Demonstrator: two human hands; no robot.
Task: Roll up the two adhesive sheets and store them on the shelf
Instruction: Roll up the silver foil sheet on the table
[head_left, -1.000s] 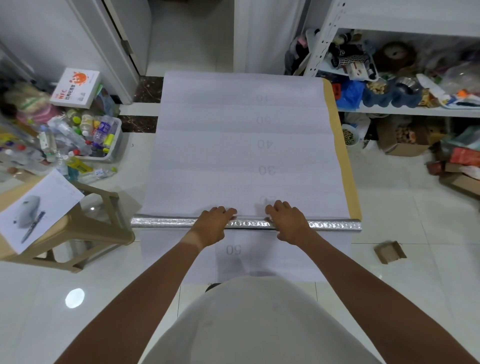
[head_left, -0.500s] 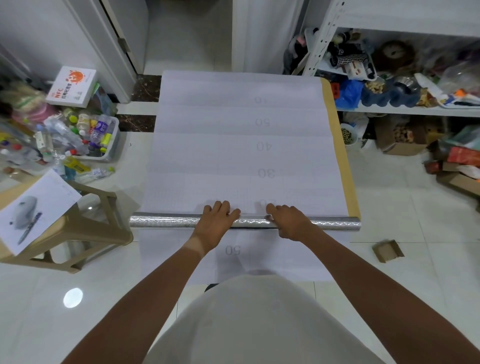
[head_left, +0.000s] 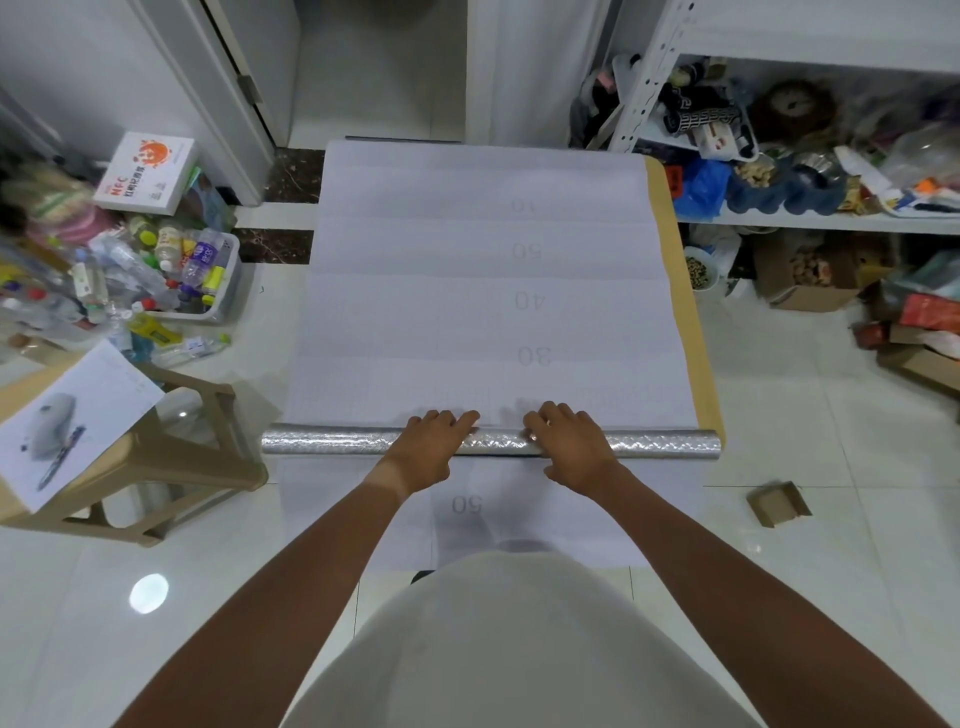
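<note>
Printed numbers: you can read 10, 50, 40 and 30, upside down to you, running down the white backing of the adhesive sheet (head_left: 467, 291); another 50 sits on the near flap just below your wrists.
Box label: the white box (head_left: 148, 174) at far left carries "NFC" in orange letters with an orange round mark; the smaller print is too small to read.
Roll: the silver roll (head_left: 332, 444) lies across the sheet on the floor (head_left: 779, 415), its ends reaching just past both sheet edges.
Left hand: your left hand (head_left: 428, 447) presses flat on the roll, fingers (head_left: 457, 418) extended over its far side.
Right hand: your right hand (head_left: 569, 447) rests on the roll likewise, fingers relaxed, not curled round it.
Right edge: a tan sheet (head_left: 688, 322) shows as a strip under the white one.
Left side: a stool (head_left: 171, 467) stands close to the roll's left end.
Right side: bare tile lies beside the sheet, with a small cardboard piece (head_left: 777, 503); the shelf (head_left: 810, 221) stands beyond.
</note>
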